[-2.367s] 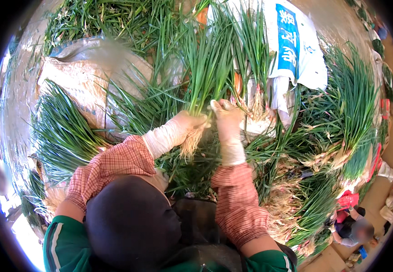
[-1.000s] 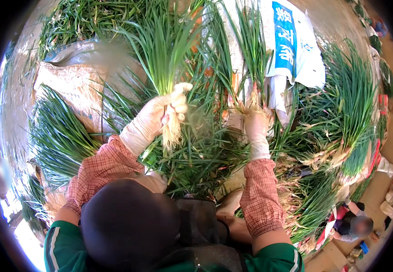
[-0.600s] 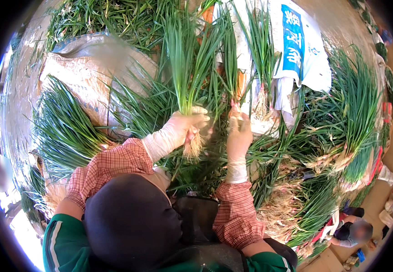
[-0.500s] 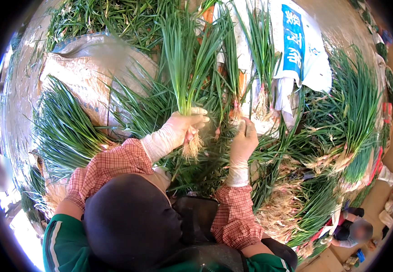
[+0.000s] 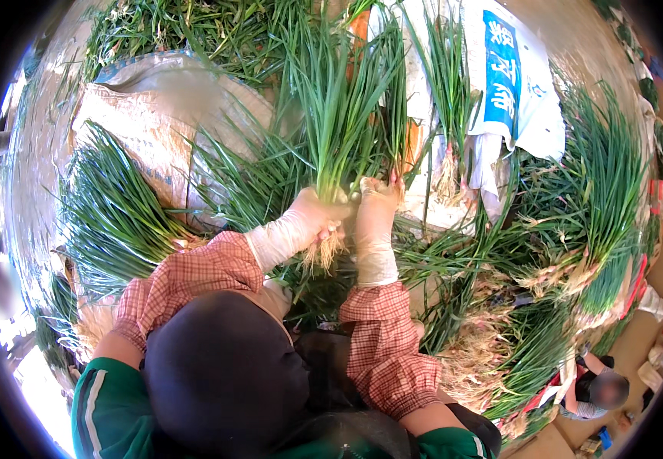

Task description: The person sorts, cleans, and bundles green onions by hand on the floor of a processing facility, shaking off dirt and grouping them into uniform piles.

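My left hand (image 5: 308, 214), in a pale glove, is closed round the lower stems of a bunch of spring onions (image 5: 335, 115). The green leaves stand up and away from me, while pinkish bulbs and stringy roots (image 5: 324, 251) hang below the fist. Close on the right of that bunch is my gloved right hand (image 5: 377, 210), fingers drawn together; what they pinch, if anything, is hidden. Just beyond its fingertips, a smaller clump of spring onions (image 5: 399, 99) reaches down with its bulbs. Another small bunch (image 5: 447, 92) lies farther right on white sacking.
A large heap of spring onions (image 5: 603, 176) lies at the right, roots toward me. At the left, a thick bunch (image 5: 117, 206) rests against a pale woven sack (image 5: 144, 145). More loose greens (image 5: 193, 30) spread at the back. Another person (image 5: 595, 390) is at the lower right.
My right hand has moved left, from beside the smaller clump to the held bunch. My left hand keeps its grip, with the bunch shifted slightly right.
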A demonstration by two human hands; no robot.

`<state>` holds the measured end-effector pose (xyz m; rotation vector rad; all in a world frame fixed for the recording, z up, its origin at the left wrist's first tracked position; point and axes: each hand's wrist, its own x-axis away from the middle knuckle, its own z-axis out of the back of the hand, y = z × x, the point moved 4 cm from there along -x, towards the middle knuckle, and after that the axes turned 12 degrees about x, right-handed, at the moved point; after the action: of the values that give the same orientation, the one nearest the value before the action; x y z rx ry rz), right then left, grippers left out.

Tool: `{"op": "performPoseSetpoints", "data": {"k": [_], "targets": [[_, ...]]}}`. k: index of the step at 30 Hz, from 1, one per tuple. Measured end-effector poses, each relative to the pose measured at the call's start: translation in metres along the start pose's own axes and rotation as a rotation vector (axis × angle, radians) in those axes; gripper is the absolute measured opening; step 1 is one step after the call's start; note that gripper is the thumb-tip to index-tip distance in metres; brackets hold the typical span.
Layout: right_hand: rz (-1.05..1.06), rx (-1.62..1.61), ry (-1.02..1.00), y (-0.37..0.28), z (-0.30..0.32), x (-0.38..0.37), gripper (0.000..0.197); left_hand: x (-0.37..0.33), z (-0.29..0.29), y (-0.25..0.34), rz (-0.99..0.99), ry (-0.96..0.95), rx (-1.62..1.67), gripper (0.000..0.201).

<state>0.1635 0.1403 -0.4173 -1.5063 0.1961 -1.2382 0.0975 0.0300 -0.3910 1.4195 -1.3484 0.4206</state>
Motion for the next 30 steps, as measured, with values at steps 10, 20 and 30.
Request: {"op": "performPoseSetpoints", "data": {"k": [10, 20, 30], "targets": [[0.136, -0.033, -0.231, -0.003, 0.008, 0.019, 0.037, 0.002, 0.004, 0.012, -0.045, -0.162, 0.018, 0.021], [0.089, 0.959, -0.784, 0.0, 0.031, 0.03, 0.037, 0.028, 0.015, 0.068, -0.196, -0.215, 0.126, 0.038], [0.245, 1.416, 0.079, -0.039, 0.073, -0.044, 0.029, -0.014, 0.011, 0.037, 0.03, -0.465, 0.407, 0.012]]}}
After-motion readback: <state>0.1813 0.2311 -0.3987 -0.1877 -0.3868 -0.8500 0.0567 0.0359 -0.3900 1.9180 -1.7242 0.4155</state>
